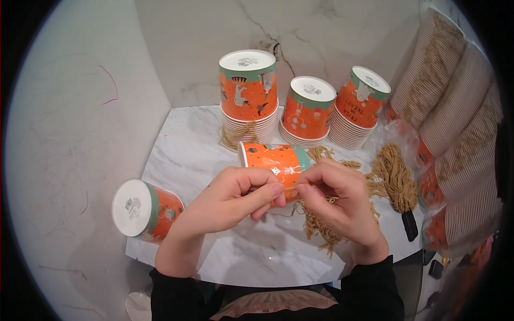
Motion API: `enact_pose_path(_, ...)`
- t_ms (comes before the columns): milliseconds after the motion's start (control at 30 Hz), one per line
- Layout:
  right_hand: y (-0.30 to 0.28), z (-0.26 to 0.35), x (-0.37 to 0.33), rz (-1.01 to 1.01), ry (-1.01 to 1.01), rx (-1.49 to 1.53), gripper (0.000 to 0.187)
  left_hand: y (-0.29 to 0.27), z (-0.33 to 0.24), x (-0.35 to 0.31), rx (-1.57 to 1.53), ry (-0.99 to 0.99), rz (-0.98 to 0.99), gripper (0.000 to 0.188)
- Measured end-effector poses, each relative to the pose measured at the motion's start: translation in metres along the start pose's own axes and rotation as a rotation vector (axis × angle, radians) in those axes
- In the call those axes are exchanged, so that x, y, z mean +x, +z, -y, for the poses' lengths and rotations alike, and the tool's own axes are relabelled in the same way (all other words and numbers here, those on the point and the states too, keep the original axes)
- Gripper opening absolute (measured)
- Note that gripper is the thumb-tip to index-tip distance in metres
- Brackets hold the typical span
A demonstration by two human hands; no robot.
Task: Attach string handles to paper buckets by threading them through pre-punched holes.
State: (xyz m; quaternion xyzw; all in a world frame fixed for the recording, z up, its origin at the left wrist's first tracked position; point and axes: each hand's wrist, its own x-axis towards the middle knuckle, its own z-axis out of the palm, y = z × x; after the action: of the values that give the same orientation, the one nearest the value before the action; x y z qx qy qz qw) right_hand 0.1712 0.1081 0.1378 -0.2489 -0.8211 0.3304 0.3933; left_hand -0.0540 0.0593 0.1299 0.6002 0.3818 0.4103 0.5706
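An orange paper cup (274,156) with a green band and a skeleton print lies on its side, tilted, just beyond my fingers. My left hand (230,199) is closed against its near side, thumb pressed toward the curled fingers. Close by on the right, my right hand (340,198) makes a pinch at the cup's lower edge. Whatever is between the fingertips of either hand is too small or hidden to make out. Loose tan twine (325,231) lies partly under my right hand.
Upside-down cup stacks stand at the back: a tall one (247,96), a middle one (308,112) and a right one (360,107). A cup (134,207) lies at left. A tan twine bundle (395,174) and bagged cup sleeves (455,128) are at right.
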Motion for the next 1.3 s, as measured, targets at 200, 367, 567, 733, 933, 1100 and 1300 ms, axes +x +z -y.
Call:
enact_pose_path(200,-0.004,-0.002,-0.001,-0.054,0.032,0.012,0.007,0.010,-0.006,-0.004,0.337,0.023,-0.227,0.021)
enact_pose_path(367,-0.006,-0.002,0.001,-0.053,0.004,-0.111,0.008,0.023,-0.003,0.001,0.806,0.231,-0.519,0.015)
enact_pose_path(567,-0.003,-0.006,0.002,-0.004,-0.033,-0.124,0.009,0.025,0.010,0.007,0.709,0.452,-0.395,0.011)
enact_pose_path(733,-0.007,0.002,0.003,0.014,0.047,-0.108,0.013,0.025,0.008,0.005,0.722,0.444,-0.386,0.006)
enact_pose_path(933,-0.010,0.003,0.000,0.093,-0.122,-0.095,0.017,0.017,-0.003,-0.004,0.335,0.190,-0.158,0.013)
enact_pose_path(1100,-0.004,0.005,-0.001,0.001,-0.176,-0.076,0.014,0.014,-0.001,-0.004,0.127,0.122,-0.051,0.020)
enact_pose_path(1300,-0.007,0.005,-0.001,0.022,-0.250,-0.172,0.016,0.016,-0.003,-0.004,-0.072,0.051,-0.001,0.023)
